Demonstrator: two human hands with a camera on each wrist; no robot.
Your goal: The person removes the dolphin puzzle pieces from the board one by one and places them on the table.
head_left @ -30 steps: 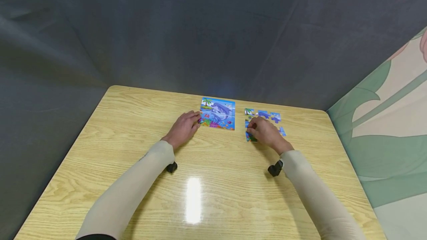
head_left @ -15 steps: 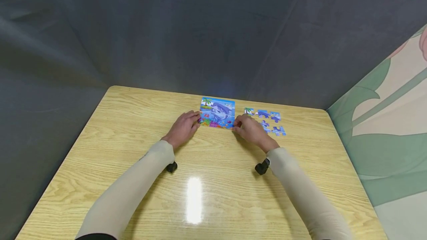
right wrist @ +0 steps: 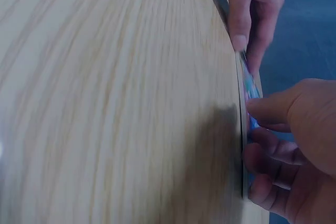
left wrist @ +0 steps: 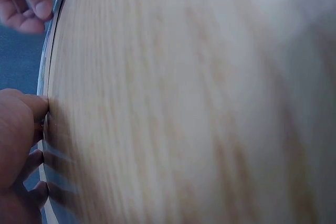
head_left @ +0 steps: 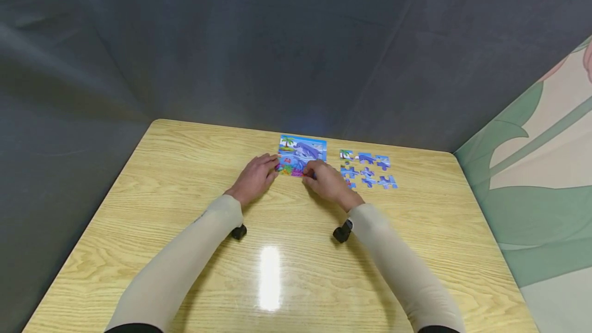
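Observation:
A puzzle board (head_left: 296, 144) printed with a dolphin, a palm tree and coral lies flat near the table's far edge. My left hand (head_left: 254, 176) rests with its fingertips along the board's left edge, fingers fairly straight. Over the board's lower right part is my right hand (head_left: 328, 181), its thumb and fingers bent together. It appears to pinch a puzzle piece, largely hidden by the fingers. In the right wrist view, the right hand's thumb (right wrist: 273, 108) is close to the board's edge, and the left hand (right wrist: 252, 9) touches the board farther off.
Several loose puzzle pieces (head_left: 367, 172) lie spread out to the right of the board. The wooden table (head_left: 296, 251) ends at a dark curtain (head_left: 277, 50) behind. A patterned wall covering (head_left: 532, 179) borders its right side.
My right hand has moved left from the loose pieces to the board's lower right part. A green-and-blue piece from the bottom of the loose group is gone from there. The left hand has stayed put.

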